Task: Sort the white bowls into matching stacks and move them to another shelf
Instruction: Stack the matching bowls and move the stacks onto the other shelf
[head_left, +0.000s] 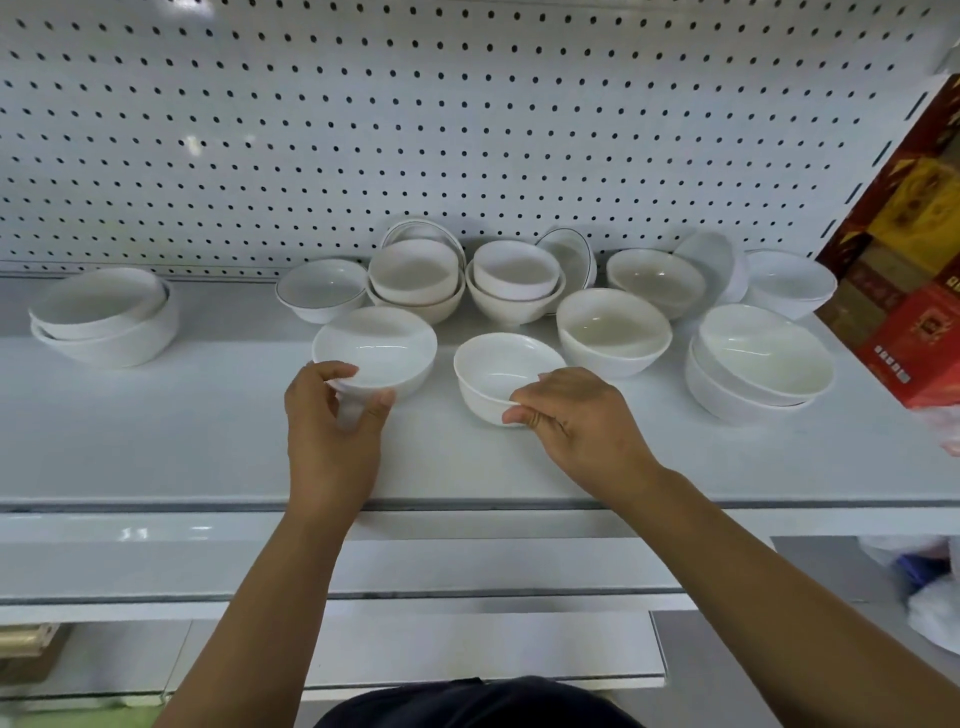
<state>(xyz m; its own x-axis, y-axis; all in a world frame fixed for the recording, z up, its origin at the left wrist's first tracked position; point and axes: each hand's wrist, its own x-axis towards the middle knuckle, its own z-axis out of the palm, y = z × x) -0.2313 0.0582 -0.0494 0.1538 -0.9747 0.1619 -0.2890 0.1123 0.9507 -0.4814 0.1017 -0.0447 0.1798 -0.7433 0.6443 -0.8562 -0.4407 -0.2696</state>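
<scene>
My left hand (332, 421) grips the shallow white ceramic bowl (379, 345); right hand (576, 415) pinches the deeper white ceramic bowl (493, 366) just right of it

The shelf (156, 441) is white. The back wall (467, 130) is white too, with rows of small black dots all over it. The left front bowl (379, 345) and the right front bowl (498, 364) are plain bright white. The 2 stacked bowls (104, 317) far left are plain white as well. The rimmed bowl (319, 288) is white with a thin dark line round its edge. The cream bowl (613, 327) looks a bit yellowish inside. The box (904, 291) has red, gold and dark brown patches.
</scene>
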